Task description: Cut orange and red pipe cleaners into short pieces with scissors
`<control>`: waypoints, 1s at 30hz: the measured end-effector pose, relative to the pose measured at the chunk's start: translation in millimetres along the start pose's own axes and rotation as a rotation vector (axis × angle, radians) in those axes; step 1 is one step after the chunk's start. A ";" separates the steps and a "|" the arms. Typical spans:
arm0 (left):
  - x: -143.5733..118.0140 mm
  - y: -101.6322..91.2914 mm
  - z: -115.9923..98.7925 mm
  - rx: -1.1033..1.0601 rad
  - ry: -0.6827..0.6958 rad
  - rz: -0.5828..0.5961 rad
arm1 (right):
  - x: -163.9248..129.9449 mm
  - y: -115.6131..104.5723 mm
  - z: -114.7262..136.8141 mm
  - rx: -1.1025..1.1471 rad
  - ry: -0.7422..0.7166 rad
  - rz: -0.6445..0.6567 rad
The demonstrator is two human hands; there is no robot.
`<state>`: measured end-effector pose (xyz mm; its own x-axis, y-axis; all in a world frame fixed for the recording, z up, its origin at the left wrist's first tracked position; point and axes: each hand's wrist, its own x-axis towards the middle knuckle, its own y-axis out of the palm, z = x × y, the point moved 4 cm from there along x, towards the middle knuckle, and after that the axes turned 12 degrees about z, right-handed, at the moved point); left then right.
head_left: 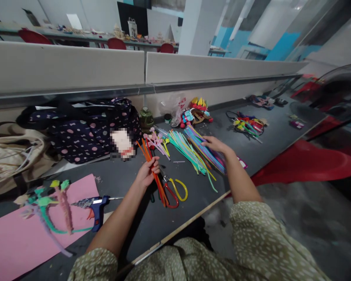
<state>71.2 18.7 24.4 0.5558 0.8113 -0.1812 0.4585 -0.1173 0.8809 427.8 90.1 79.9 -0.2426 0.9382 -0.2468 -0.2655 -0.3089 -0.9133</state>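
My left hand (150, 170) is closed round a bundle of orange pipe cleaners (161, 189), held slanting above the dark table. Just right of it lie scissors with one red and one yellow handle (181, 191), their blades partly hidden. My right hand (215, 144) reaches over a bundle of purple and blue pipe cleaners (197, 139), fingers stretched out on top; its thumb is hidden. Beside that bundle, green, white and yellow pipe cleaners (183, 146) lie fanned on the table. Small pink and yellow pipe-cleaner flowers (156, 140) lie behind my left hand.
At left, a blue glue gun (98, 214) and pipe-cleaner flowers (45, 201) lie on pink sheet (11, 242). A dark patterned bag (90, 132) and a beige bag (32, 156) stand behind. A green jar (146, 117) is near the divider. A red chair (307, 162) stands right.
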 end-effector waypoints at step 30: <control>1.1 -2.1 4.9 -0.001 -0.037 -0.048 | -46.9 66.7 -41.3 0.156 0.301 -0.275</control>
<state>74.2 17.1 20.2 0.5583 0.7944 -0.2392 0.4844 -0.0781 0.8714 460.0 32.0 17.2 0.1330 0.9854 -0.1059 -0.4252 -0.0398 -0.9042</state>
